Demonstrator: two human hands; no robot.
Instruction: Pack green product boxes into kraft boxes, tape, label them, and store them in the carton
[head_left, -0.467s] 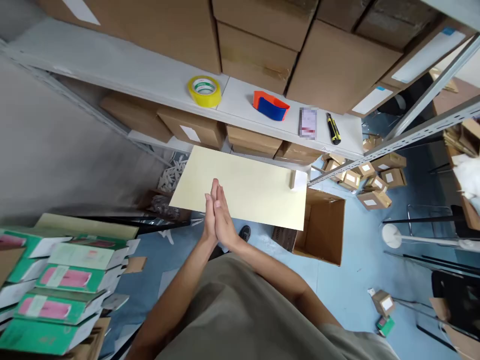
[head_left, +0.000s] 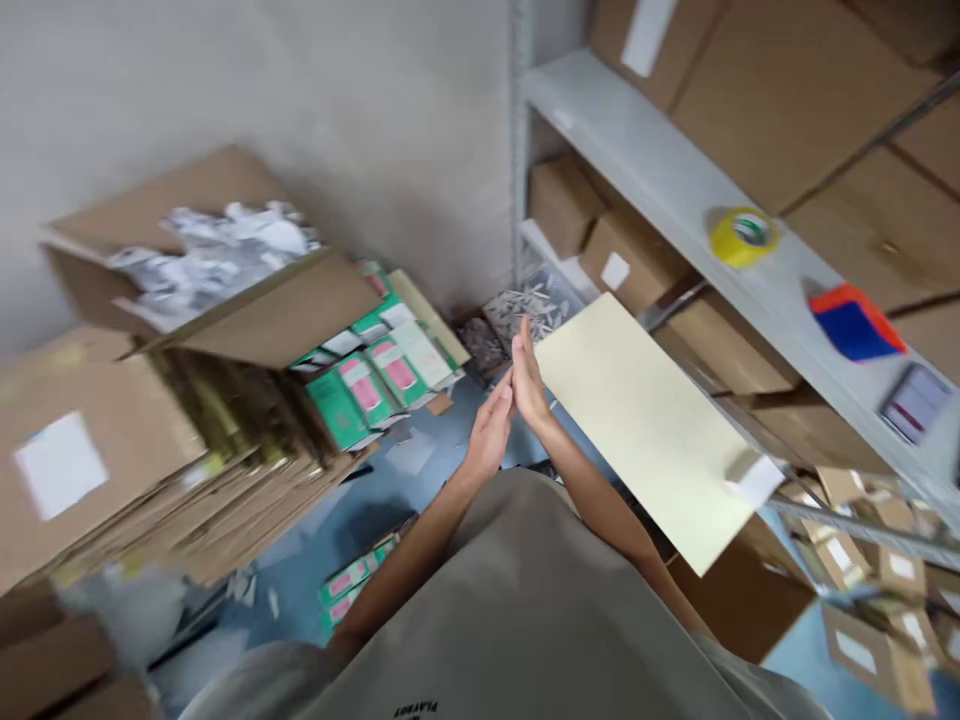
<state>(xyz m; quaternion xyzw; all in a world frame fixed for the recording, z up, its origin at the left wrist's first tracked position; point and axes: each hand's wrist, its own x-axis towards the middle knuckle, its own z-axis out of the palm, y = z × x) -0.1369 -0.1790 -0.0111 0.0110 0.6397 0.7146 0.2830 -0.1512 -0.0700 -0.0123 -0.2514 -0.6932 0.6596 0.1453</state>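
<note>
My left hand (head_left: 491,425) and my right hand (head_left: 531,383) are held up in front of my body, palms turned towards each other. Their fingers are stretched out straight, and the hands touch or nearly touch; I see nothing in either one. Just right of my right hand lies a pale yellow board (head_left: 637,425), with a small white box (head_left: 754,478) on its far right end. Left of my left hand, green boxes with pink panels (head_left: 386,375) are stacked in rows.
A carton of crumpled white paper (head_left: 225,255) and flattened cardboard (head_left: 240,510) stand at left. On the grey shelf (head_left: 637,140) are yellow tape (head_left: 744,237), an orange and blue band (head_left: 859,322) and a phone-like object (head_left: 915,402). An open carton (head_left: 742,590) sits below the board.
My view has swung left, so the board and shelf now appear further right and the paper-filled carton has come into view. My palms, pressed together before, are slightly parted at the fingers.
</note>
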